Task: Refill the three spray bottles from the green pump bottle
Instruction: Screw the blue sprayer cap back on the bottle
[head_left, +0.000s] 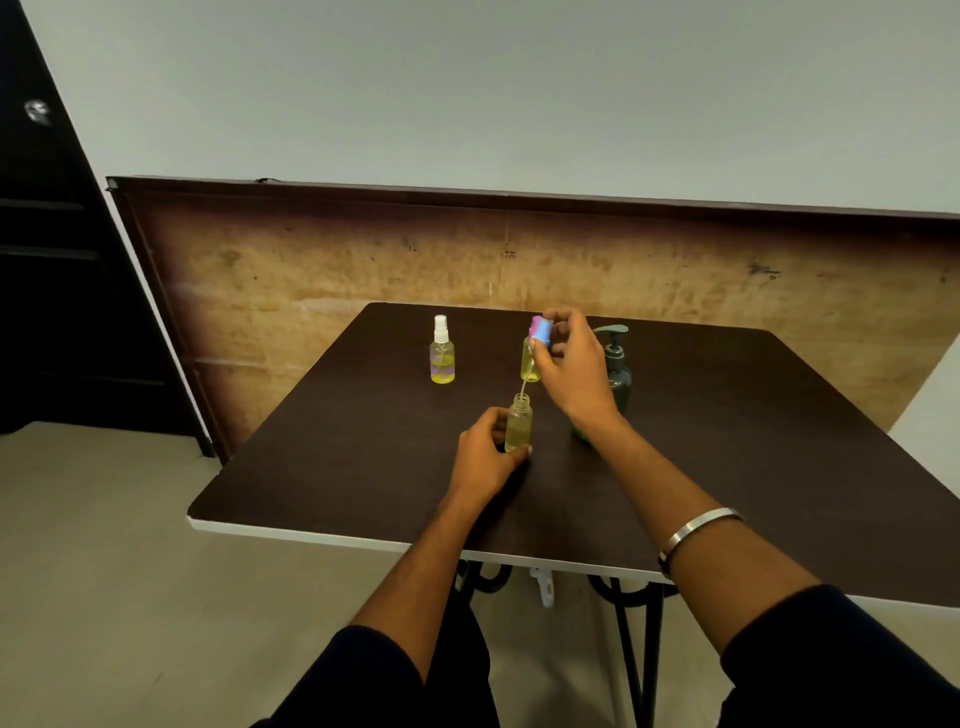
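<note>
Two hands are at work on one small clear plastic spray bottle (518, 423) with its neck open and pale yellow liquid inside. My left hand (488, 449) curls its fingers round the lower part of that bottle and holds it upright on the dark brown tabletop (363, 441). Just above its mouth my right hand (569, 364) pinches the blue and pink spray head (540, 332), whose thin dip tube (523, 387) hangs down to the open neck. Right behind that hand stands a second yellow-filled bottle (527, 361), partly hidden by my fingers. Beyond my right wrist, the dark green pump bottle (617, 369) stands upright. Well to the left of both grips, a third clear bottle with a white spray cap (441, 353) stands alone. A silver bangle (696, 530) circles my right forearm.
</note>
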